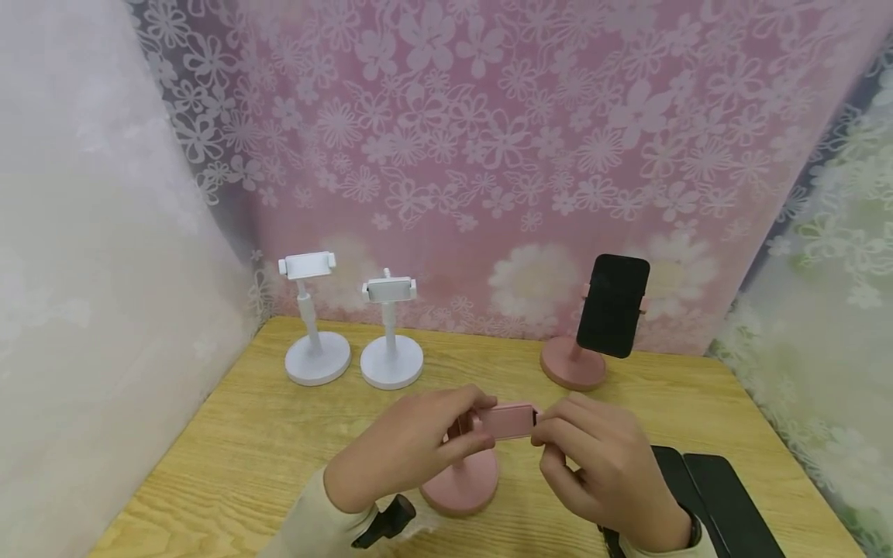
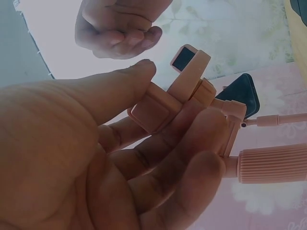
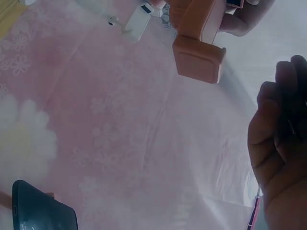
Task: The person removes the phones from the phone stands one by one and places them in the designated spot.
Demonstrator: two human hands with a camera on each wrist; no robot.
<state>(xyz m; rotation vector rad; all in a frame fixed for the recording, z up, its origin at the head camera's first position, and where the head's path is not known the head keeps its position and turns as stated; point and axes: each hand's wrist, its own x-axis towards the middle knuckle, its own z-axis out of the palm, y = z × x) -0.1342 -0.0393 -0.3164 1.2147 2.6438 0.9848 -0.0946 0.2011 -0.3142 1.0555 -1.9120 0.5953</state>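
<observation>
A pink phone stand [image 1: 460, 484] stands on the table in front of me, its clamp [image 1: 508, 421] turned sideways. My left hand [image 1: 412, 442] grips the clamp's left end between thumb and fingers; the left wrist view shows the thumb on the pink end block [image 2: 151, 112], fingers behind it. Close by the clamp's right end is my right hand [image 1: 603, 457], fingers loosely curled. The right wrist view shows a gap between that hand [image 3: 283, 143] and the clamp's free end [image 3: 199, 62], with nothing held. A dark pad shows inside the clamp's jaw.
Two white phone stands [image 1: 317, 358] [image 1: 391, 362] are at the back left. At the back right, another pink stand [image 1: 572, 364] holds a black phone [image 1: 614, 306] tilted. Flat black phones [image 1: 729, 496] lie by my right wrist. A floral curtain [image 1: 446, 155] hangs behind the wooden table [image 1: 230, 442].
</observation>
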